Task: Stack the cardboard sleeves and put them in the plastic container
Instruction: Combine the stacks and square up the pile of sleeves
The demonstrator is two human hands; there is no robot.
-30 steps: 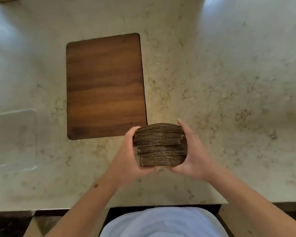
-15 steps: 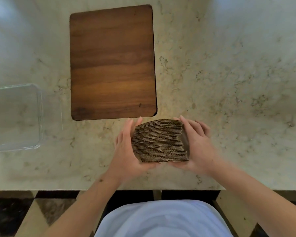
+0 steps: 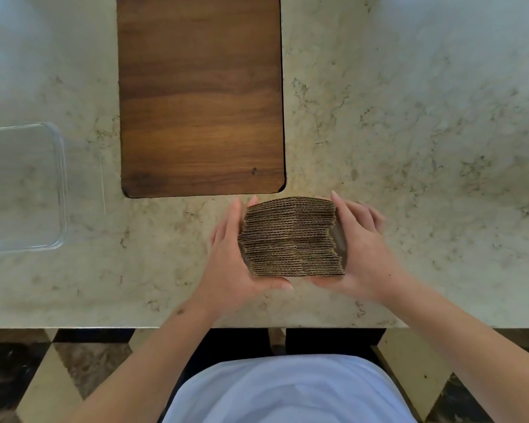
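Cardboard sleeves (image 3: 290, 236) are clasped between both sets of fingers, left hand (image 3: 229, 257) and right hand (image 3: 364, 248) curled round the sides | edges uneven, best squared on the bench (image 3: 409, 117) | plastic container (image 3: 62, 190) well left of the fingers

A pale marble-patterned countertop (image 3: 409, 117) with brown veining fills most of the frame, its front edge running across the lower third. 1 dark wooden board (image 3: 200, 93) lies flat on it at upper centre. 1 clear plastic container (image 3: 62, 184) sits at the left edge, partly cut off. Below the edge shows a checkered floor (image 3: 43, 377).
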